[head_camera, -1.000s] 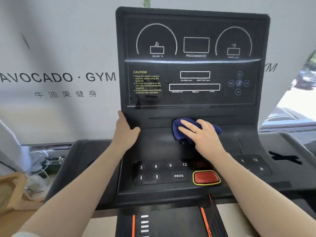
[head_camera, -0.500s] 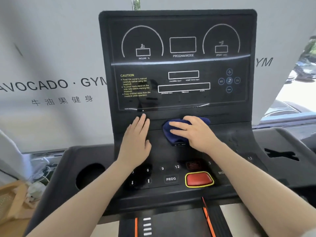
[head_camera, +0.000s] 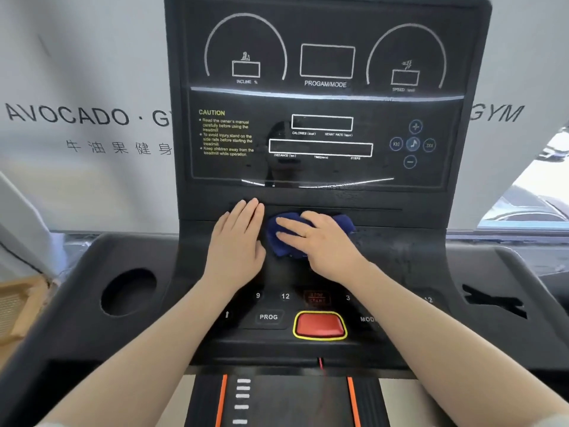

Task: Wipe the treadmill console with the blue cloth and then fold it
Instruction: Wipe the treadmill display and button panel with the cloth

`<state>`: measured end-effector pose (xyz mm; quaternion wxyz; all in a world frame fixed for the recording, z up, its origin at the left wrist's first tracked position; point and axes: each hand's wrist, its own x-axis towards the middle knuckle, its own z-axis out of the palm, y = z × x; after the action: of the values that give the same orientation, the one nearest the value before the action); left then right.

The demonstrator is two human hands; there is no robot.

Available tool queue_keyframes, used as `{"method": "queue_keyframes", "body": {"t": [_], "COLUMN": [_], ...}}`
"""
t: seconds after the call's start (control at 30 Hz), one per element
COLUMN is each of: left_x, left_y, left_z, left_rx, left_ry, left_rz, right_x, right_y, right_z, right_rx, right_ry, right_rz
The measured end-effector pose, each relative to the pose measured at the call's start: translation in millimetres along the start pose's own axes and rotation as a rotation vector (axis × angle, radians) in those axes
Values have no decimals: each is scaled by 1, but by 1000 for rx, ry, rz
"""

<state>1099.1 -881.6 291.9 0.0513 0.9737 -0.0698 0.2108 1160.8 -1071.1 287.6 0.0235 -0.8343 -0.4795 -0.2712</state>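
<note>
I'm in a gym: a black treadmill console [head_camera: 326,118] with incline, speed and program readouts stands before me, and the white banner [head_camera: 86,118] behind reads "AVOCADO · GYM".

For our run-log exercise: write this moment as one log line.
step: wiping | right hand: presses blue cloth on console | left hand: flat beside cloth | fold: not yet

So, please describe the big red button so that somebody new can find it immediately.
Start at the black treadmill console and go down past both hands to the lowest row of controls. The red button sits in the middle there, right of the PROG key. It alone is red with a yellow border; its neighbours are black with white marks.
</note>
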Motion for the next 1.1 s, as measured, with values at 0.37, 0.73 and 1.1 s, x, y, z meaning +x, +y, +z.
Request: {"method": "queue_keyframes", "body": {"t": [0.37,0.73,1.1], "left_x": [-4,-4,-2], "left_y": [17,29,19], "left_z": [5,8,9], "left_rx": [-26,-5,-33], "left_ry": [8,10,71], "left_rz": [-122,-172,-111], "right_x": [-74,-116,-75], "right_y": [28,5,-9], "right_z": [-10,-30,-20], "right_rx": [285,306,114], "right_ry": [82,85,-94], "right_rz": [406,588,153]}}
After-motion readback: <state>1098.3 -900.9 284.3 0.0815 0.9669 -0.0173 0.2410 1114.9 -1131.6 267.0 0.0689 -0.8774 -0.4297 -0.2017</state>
